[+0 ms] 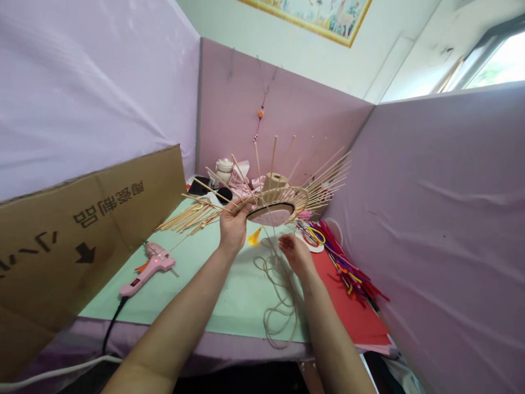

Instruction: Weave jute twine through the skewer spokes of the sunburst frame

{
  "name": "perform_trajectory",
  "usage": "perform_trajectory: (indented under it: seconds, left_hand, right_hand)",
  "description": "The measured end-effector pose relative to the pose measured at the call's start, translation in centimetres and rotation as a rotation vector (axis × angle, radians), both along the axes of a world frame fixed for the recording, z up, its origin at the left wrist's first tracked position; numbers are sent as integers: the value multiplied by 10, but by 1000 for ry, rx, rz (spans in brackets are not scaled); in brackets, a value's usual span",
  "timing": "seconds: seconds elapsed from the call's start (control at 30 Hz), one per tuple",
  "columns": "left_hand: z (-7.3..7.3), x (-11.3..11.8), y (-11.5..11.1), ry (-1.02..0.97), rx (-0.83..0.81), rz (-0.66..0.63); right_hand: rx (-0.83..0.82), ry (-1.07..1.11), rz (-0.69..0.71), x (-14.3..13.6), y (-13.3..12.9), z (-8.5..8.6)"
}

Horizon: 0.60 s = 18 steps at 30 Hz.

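My left hand [233, 227] grips the rim of a round woven frame [274, 215] with a pale disc at its centre and thin wooden sticks fanning outward. The frame is tilted, held above the table. Below and right of it is my right hand [296, 253], its fingers curled together at a thin beige cord. From the frame this cord [280, 347] runs down past the fingertips and lies in loose loops on the table. A yellow tassel [254, 237] shows beneath the frame, between the hands.
A pink glue gun [150, 268] lies left, by a cardboard panel [94, 230]. Loose sticks [192, 216] lie behind it. Scissors [314, 234], coloured pipe cleaners [348, 268] and red sheets [348, 312] are right. A white jar [223, 171] and twine roll [275, 180] stand behind.
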<state>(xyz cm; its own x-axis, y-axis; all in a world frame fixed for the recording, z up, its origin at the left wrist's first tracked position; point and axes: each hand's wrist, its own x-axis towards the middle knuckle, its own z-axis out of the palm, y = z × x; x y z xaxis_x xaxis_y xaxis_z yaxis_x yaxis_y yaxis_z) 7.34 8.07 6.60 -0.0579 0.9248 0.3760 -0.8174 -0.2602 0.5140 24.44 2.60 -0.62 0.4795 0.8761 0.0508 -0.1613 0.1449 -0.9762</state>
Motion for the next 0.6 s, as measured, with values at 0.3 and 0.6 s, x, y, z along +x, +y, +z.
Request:
perform_trajectory:
  seconds: [0.3,0.6]
  left_hand:
    - [17,-7,-24,51,28,13]
    - [5,-5,-35,81,-13,50]
  right_hand:
    - [247,628,333,-36,38,12]
    - [431,761,274,-41,46,18]
